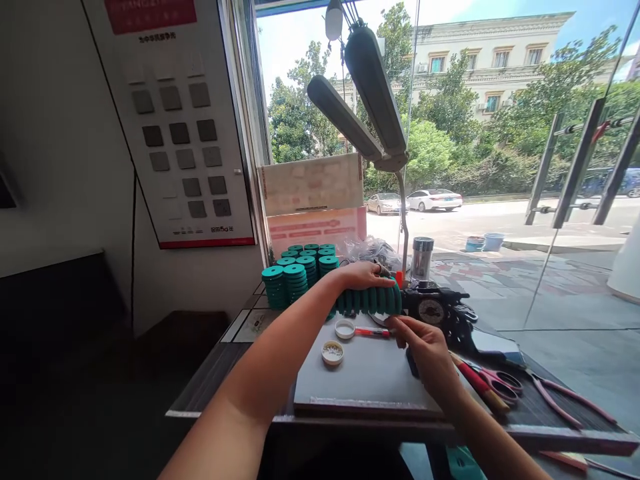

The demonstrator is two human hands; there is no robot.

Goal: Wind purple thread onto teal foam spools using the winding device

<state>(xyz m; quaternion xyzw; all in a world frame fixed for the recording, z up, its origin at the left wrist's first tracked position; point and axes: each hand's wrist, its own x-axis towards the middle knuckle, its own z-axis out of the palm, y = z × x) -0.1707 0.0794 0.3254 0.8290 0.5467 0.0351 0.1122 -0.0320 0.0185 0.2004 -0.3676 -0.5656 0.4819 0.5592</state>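
My left hand [363,273] reaches across the board and is wrapped over a ribbed roll of teal discs or spools [367,302], held on its side. Just below the roll's right end, my right hand [427,347] has its thumb and fingers pinched together. Whatever is between those fingertips is too small to make out. Near them on the white board [370,387] lie a thin orange-red tool [371,332], a white ring-like dish [345,329] and a round dish of tiny white beads [333,353].
Several stacked teal spools [284,283] stand at the back left. A two-headed lamp [377,93] rises behind, beside a clear jar [423,259]. Black equipment with a dial [431,311] stands behind my right hand. Scissors [503,385] and long-handled pliers [560,397] lie to the right.
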